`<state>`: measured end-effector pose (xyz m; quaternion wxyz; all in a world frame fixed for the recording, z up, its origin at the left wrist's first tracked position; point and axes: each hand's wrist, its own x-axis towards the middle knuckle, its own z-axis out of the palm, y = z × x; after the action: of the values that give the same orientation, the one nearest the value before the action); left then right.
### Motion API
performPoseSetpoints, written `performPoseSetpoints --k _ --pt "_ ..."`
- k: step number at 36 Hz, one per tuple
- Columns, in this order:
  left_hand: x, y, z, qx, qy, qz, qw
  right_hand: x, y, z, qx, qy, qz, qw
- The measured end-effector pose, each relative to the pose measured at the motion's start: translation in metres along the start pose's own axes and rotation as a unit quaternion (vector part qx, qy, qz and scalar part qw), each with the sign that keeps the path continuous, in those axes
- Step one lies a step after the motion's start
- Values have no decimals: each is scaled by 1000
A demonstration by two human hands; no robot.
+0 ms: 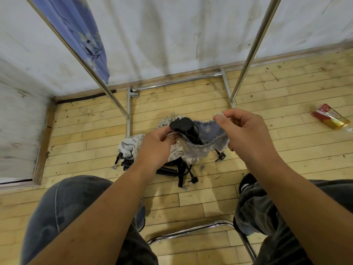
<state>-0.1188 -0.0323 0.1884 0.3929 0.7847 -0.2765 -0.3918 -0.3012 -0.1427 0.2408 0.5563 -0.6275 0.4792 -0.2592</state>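
Drawstring pouch (206, 150), blue fabric, is held in the air above the floor (267, 92), in front of the seated person's knees. Left hand (156, 146) is curled on the near-left rim at the cord, fingertips against the black folded item (181, 124). Right hand (246, 134) pinches the opposite rim between thumb and fingers. This two-point hold spreads the mouth, probably so the item can pass. The item's long axis runs diagonally, head up and leftward and lower end inside the pouch. The mouth faces upward. Leaf-print pouches (128, 148) lie on the floor beneath.
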Motion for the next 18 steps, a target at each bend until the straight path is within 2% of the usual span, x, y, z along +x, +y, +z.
performPoseSetpoints --k 12,18 --pt "-2 7 -1 -72 38 -24 996 3 5 0 -3 12 33 999" --pt "-3 6 0 -43 9 -19 999 1 5 1 26 -57 50 997"
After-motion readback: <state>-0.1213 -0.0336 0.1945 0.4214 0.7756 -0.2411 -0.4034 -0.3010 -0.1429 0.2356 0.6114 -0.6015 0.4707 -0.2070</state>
